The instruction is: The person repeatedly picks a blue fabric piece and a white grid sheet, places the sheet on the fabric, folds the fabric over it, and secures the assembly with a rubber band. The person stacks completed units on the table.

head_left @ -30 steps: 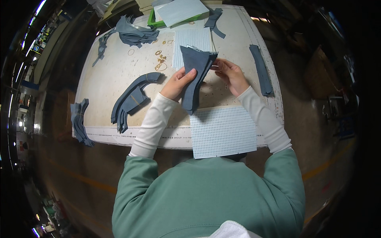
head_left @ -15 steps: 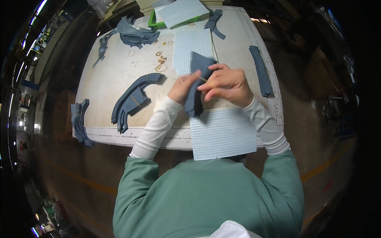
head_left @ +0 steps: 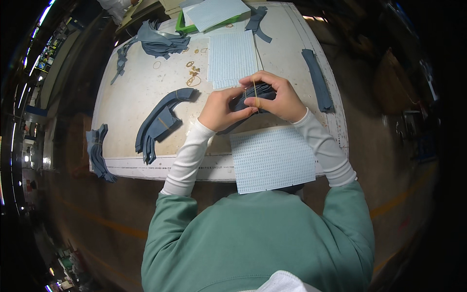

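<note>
Over the middle of the table, both hands close round a bundle of dark blue-grey fabric pieces point(head_left: 263, 90). My left hand point(head_left: 219, 109) grips its left side, thumb underneath and fingers on top. On the other side my right hand point(head_left: 281, 99) curls round the bundle with thumb and fingers. A tan rubber band point(head_left: 255, 91) is stretched across it, by the right thumb and fingers. The hands hide much of the bundle. Just nearer to me lies a printed sheet of small light-blue labels point(head_left: 273, 158), overhanging the table's front edge.
Banded curved fabric bundles point(head_left: 158, 121) lie left of my hands, others at the left edge point(head_left: 98, 151) and right edge point(head_left: 317, 80). Farther back are a fabric pile point(head_left: 160, 41), loose rubber bands point(head_left: 194, 80), another label sheet point(head_left: 231, 56) and a green tray point(head_left: 182, 23) with papers.
The fabric bundle has turned from upright to lying more crosswise, its folded layers now showing. My left hand has spread round its side, and the right hand has closed round it with the band.
</note>
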Demonstrator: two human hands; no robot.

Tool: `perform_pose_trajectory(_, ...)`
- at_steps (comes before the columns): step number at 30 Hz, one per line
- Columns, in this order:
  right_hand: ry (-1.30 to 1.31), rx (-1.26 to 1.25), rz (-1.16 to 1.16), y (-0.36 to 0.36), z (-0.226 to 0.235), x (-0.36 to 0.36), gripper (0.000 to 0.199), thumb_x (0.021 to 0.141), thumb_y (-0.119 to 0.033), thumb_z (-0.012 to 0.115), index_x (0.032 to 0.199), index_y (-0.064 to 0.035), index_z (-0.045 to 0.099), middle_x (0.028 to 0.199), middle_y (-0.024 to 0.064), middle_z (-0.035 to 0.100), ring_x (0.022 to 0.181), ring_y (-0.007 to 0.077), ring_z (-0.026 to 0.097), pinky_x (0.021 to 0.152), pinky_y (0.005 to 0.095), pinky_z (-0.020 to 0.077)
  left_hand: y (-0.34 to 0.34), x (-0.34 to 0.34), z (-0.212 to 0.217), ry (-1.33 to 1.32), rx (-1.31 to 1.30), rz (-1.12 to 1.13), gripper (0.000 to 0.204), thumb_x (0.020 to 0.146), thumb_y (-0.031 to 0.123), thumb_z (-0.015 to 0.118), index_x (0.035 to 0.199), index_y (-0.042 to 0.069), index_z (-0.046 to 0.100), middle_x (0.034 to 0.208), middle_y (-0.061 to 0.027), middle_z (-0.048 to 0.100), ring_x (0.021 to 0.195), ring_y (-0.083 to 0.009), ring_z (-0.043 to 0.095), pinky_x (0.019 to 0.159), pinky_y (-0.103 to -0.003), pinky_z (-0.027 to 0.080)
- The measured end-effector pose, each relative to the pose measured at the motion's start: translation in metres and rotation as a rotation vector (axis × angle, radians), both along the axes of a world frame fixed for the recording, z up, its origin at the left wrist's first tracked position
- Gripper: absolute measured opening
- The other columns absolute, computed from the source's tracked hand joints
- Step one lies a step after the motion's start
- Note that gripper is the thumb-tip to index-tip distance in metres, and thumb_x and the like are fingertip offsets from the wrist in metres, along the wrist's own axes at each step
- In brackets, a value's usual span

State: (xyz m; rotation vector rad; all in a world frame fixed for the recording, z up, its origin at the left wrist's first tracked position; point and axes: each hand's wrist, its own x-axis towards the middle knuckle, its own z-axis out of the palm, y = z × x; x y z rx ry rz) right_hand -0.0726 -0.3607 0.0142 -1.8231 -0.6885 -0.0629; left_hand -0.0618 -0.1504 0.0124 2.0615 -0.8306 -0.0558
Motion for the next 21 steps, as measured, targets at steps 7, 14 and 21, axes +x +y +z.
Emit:
perform_pose_trajectory(7, 0.050, 0.265, -0.146, 0.008, -0.014, 0.002, 0.037, 0.083, -0.023, 0.077, 0.109, -0.0018, 0.063, 0.098, 0.0102, 0.068, 0.089, 0.0158, 0.067, 0.077, 0.0276, 0.0551, 0.007, 0.007, -0.016, 0.311, -0.176, 0.005, 0.038, 0.083, 0.025, 0.078, 0.107, -0.002, 0.067, 0.084, -0.0081, 0.070, 0.073, -0.0111, 0.064, 0.066, -0.027, 0.052)
perform_pose_trajectory(14, 0.107, 0.251, -0.212, -0.008, -0.005, 0.008, 0.036, 0.087, -0.023, 0.073, 0.109, 0.0035, 0.063, 0.091, 0.0069, 0.068, 0.085, 0.0116, 0.065, 0.074, 0.0244, 0.0536, 0.011, 0.002, -0.020, 0.501, -0.347, -0.086, 0.032, 0.090, 0.023, 0.071, 0.110, 0.003, 0.055, 0.091, -0.0074, 0.067, 0.079, -0.0101, 0.062, 0.068, -0.024, 0.051)
perform_pose_trajectory(21, 0.053, 0.178, -0.276, -0.021, -0.002, -0.002, 0.034, 0.089, -0.019, 0.070, 0.118, -0.0027, 0.064, 0.099, 0.0061, 0.067, 0.084, 0.0097, 0.063, 0.073, 0.0222, 0.0519, 0.053, -0.028, 0.004, 0.644, -0.351, 0.136, 0.030, 0.097, 0.030, 0.060, 0.114, 0.006, 0.058, 0.091, -0.0014, 0.062, 0.077, -0.0069, 0.058, 0.062, -0.021, 0.049)
